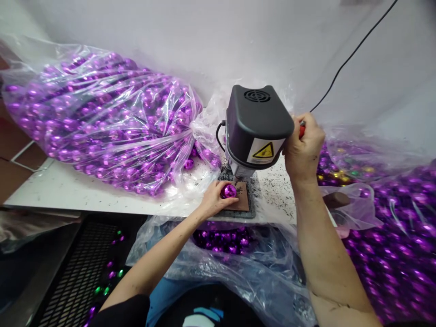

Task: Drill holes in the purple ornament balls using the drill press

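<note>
My left hand (216, 198) is closed around a shiny purple faceted ball (229, 191), with thumb and fingers on either side of it. The ball is held over a brown board (243, 200) on the base of a black-housed bench machine (258, 111), below and in front of its head. A yellow warning label (266, 151) marks the machine's front. My right hand (306, 141) is wrapped around a handle at the machine's right side; a bit of red (302, 129) shows between the fingers. The machine's working tip is hard to make out.
A large clear bag of purple balls (112, 118) lies on the white table (81, 190) at left. More purple balls (391, 254) fill a bag at right, and others (225, 240) lie in an open bag below the table edge. Dark shavings (275, 200) litter the table.
</note>
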`<state>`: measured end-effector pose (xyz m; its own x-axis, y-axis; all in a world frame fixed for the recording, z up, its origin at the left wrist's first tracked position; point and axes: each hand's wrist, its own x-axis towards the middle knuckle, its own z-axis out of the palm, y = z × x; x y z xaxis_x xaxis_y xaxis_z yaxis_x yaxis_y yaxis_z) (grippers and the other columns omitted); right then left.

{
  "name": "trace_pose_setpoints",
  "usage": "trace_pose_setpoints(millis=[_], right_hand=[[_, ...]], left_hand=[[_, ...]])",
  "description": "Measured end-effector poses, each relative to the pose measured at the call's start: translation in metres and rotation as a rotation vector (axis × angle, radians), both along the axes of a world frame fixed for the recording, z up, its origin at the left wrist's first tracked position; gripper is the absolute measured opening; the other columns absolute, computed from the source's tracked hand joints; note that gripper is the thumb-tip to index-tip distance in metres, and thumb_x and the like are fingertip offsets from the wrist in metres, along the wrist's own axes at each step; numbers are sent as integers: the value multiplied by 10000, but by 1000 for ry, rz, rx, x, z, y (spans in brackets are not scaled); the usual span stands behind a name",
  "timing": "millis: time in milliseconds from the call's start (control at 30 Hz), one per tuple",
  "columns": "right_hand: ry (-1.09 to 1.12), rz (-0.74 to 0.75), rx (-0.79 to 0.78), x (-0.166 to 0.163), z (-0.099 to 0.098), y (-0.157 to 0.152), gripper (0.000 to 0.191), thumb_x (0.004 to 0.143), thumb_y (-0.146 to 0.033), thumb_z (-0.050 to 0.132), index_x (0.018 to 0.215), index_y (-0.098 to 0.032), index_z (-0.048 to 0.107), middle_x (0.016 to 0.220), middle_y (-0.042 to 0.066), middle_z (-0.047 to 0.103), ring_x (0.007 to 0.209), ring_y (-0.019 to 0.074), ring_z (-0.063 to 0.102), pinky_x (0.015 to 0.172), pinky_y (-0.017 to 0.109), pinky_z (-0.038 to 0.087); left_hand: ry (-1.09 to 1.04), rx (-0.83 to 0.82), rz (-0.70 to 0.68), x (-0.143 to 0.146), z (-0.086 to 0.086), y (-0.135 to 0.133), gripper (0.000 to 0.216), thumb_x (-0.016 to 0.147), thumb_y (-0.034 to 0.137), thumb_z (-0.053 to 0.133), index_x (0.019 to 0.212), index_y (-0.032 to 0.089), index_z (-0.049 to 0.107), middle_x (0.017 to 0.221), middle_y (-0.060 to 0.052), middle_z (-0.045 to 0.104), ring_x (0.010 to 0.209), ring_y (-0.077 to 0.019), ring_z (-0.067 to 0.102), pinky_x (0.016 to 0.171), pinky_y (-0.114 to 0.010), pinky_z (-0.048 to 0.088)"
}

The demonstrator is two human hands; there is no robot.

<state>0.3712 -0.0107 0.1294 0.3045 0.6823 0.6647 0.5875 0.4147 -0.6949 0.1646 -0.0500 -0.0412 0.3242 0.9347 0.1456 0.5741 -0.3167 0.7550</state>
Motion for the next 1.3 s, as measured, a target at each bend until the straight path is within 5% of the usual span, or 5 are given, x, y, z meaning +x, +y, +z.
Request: trace_pose_setpoints(millis=[467, 900, 1133, 1300], right_hand=[[-9, 5, -20, 1, 2, -3, 428, 943, -615, 450, 723, -250, 413, 553, -57, 342, 502, 103, 345, 523, 298, 301], [27, -25, 6, -4, 2, -12, 384, 945, -567, 486, 742, -241, 478, 557, -55, 353, 501, 98, 358, 529, 293, 295], [-112, -218, 241, -8, -31, -51, 167, 955, -368, 548, 832, -259, 577, 688, -39, 515, 553, 94, 449, 566, 285, 369], [-157, -261, 266, -5, -58, -66, 65, 937, -315, 558, 906, -299, 613, 802, -18, 627, 647, 130, 604, 620, 312, 459]], left_hand=[[60, 111, 90, 33, -13, 7, 324, 775, 310, 788, 1018, 227, 589, 1022, -19, 626, 1038, -237, 582, 1126, -481, 319], [101, 124, 99, 34, -11, 7, 345, 750, 310, 783, 1008, 237, 565, 1015, -30, 631, 1051, -252, 587, 1129, -472, 334], [100, 131, 96, 34, -10, 6, 327, 727, 297, 778, 977, 232, 578, 1010, -41, 621, 1058, -264, 570, 1102, -460, 364], [85, 135, 95, 35, -9, 6, 329, 737, 307, 768, 990, 220, 578, 1053, -57, 622, 1086, -270, 562, 1096, -461, 363]])
